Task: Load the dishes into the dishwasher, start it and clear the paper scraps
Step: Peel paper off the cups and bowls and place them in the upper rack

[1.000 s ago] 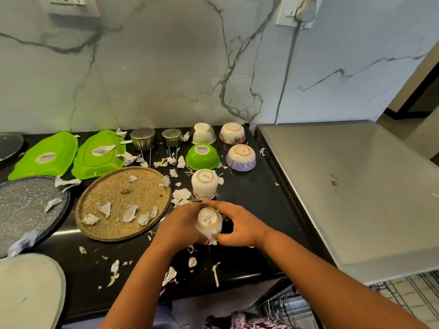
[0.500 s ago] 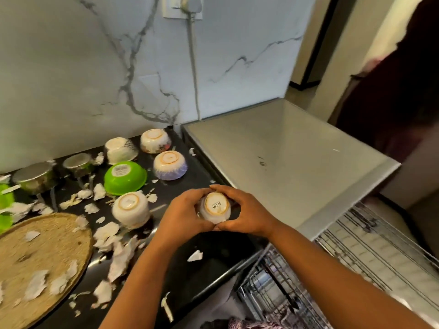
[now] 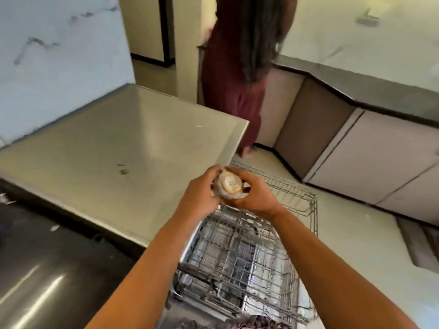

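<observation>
Bowl (image 3: 229, 187): small, pale, upside down, with its base ring and round label (image 3: 231, 184) facing you. The label text was too blurred to read. You held the bowl in the air between both hands, above the far end of the rack (image 3: 237, 252) and just off the front edge of the steel top (image 3: 118, 148).

Your left hand (image 3: 202, 193) cupped the bowl's left side. Your right hand (image 3: 255, 195) cupped its right side and underside. The fingers (image 3: 247, 176) of both hands were curled round the wall, clamped on the bowl.

The rack was pulled out under your forearms, a grey wire grid. You couldn't tell what sat in it. A second rack (image 3: 297, 193) showed just beyond your right hand, over the pale floor (image 3: 344, 233).

The steel top lay left of your hands, with a small dark mark near its middle. The glossy black worktop (image 3: 47, 269) sat at lower left, touching the steel top's near edge. One pale scrap (image 3: 54, 227) lay on the worktop near that edge.

A marbled wall (image 3: 59, 55) rose behind the steel top. A person (image 3: 232, 79) in maroon clothing stood at the steel top's far corner, back to you. Beige cabinets (image 3: 392, 162) with a dark top ran along the right, well apart from your hands.
</observation>
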